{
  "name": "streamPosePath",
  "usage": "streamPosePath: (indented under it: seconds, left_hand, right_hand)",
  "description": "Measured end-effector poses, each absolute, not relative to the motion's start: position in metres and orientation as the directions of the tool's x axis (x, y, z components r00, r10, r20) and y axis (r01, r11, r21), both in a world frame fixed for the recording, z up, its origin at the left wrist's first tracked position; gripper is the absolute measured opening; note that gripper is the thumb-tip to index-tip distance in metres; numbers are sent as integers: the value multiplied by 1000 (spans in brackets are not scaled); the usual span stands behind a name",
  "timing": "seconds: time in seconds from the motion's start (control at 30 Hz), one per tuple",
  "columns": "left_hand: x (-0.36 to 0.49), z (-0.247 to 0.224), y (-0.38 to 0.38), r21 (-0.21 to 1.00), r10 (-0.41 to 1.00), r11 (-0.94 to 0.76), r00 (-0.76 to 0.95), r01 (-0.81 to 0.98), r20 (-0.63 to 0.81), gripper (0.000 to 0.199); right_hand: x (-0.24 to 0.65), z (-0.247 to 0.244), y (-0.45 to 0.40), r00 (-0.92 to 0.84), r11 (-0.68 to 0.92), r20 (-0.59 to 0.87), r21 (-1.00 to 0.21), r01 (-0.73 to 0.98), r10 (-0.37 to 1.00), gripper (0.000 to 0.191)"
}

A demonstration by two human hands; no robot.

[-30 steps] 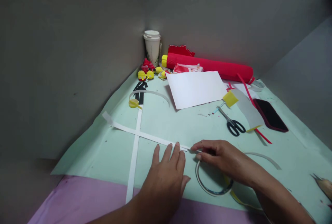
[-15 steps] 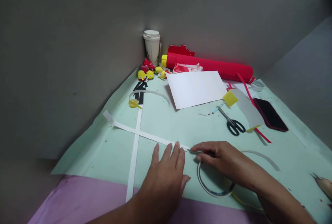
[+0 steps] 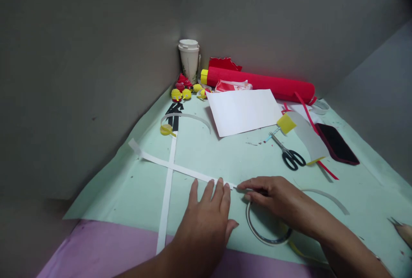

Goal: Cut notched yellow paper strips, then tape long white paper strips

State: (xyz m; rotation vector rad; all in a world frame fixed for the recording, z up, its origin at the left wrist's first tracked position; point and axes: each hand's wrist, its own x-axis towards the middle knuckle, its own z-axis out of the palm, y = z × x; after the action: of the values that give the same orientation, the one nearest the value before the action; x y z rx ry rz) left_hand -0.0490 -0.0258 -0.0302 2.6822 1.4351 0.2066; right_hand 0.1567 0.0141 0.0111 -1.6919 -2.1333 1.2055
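Observation:
Two narrow white paper strips cross each other on the pale green sheet; one long strip runs toward me, and the crosswise strip reaches my hands. My left hand lies flat with fingers spread, its fingertips pressing near the right end of the crosswise strip. At that end is my right hand, its index fingertip touching the strip's tip. The thumb and curled fingers are closed at the upper rim of a tape roll, whose upper part the hand hides. A piece of translucent tape covers the strip's far left end.
Black-handled scissors, a phone and a yellow paper piece lie on the right. Behind are a white sheet, a red corrugated roll and a white cup. Black strips lie at the back left.
Both hands stay in nearly the same place at the strip's right end. The whole view has shifted very slightly downward.

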Motion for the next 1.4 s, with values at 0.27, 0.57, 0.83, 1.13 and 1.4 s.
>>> streamPosePath:
  seconds: [0.27,0.57,0.83,1.13,1.4]
  left_hand:
    - [-50,-30,-25,127,822,-570,561,812,103,57]
    - [-47,-31,-24,108,815,-579,569,808,110,58]
    - [-46,-29,-22,92,815,-579,572,810,93,60]
    - [-43,-28,-21,65,809,-586,581,807,86,59]
    - [-41,-26,-18,49,812,-582,577,812,84,55]
  right_hand:
    - [157,12,13,-336,18,-344,-675,738,877,31]
    - [155,14,13,-331,15,-350,-667,745,876,32]
    - [157,12,13,-343,12,-350,-685,729,872,32]
    - [157,10,13,-333,16,-349,-668,744,876,32]
    - [157,10,13,-341,33,-339,-666,746,877,32]
